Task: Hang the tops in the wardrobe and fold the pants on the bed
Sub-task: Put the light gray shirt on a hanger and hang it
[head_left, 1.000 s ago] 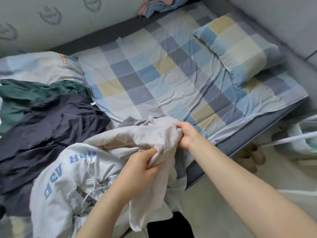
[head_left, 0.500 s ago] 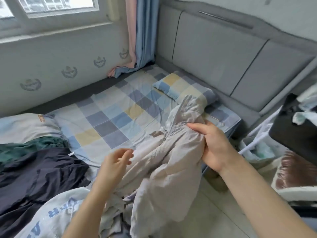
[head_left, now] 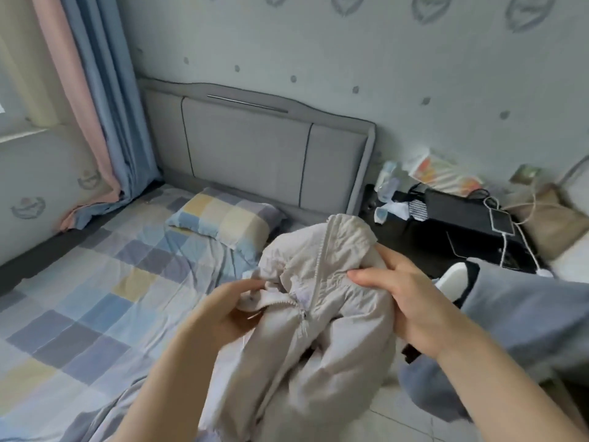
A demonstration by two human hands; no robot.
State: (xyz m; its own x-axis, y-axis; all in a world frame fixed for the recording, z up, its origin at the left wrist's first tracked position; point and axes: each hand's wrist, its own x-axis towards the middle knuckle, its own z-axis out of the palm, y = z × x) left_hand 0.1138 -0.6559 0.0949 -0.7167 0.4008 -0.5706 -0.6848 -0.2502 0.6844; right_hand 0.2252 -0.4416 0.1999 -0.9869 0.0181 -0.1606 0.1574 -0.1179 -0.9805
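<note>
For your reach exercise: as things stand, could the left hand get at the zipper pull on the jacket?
Probably yes. The left hand grips the jacket right beside the zipper pull, which faces up uncovered. It would have to let go first.

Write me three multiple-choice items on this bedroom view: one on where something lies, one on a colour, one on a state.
1. Where does the checked pillow lie?
A. on the floor
B. on the bed by the headboard
C. on the black side table

2. What colour is the jacket being held?
A. pale beige
B. dark green
C. red

3. How is the jacket's zip near the collar?
A. open
B. closed to the top
C. torn off

Answers:
1 B, it rests on the sheet just below the grey headboard.
2 A, the cloth is light beige.
3 A, the left hand and right hand hold its two sides apart.
</note>
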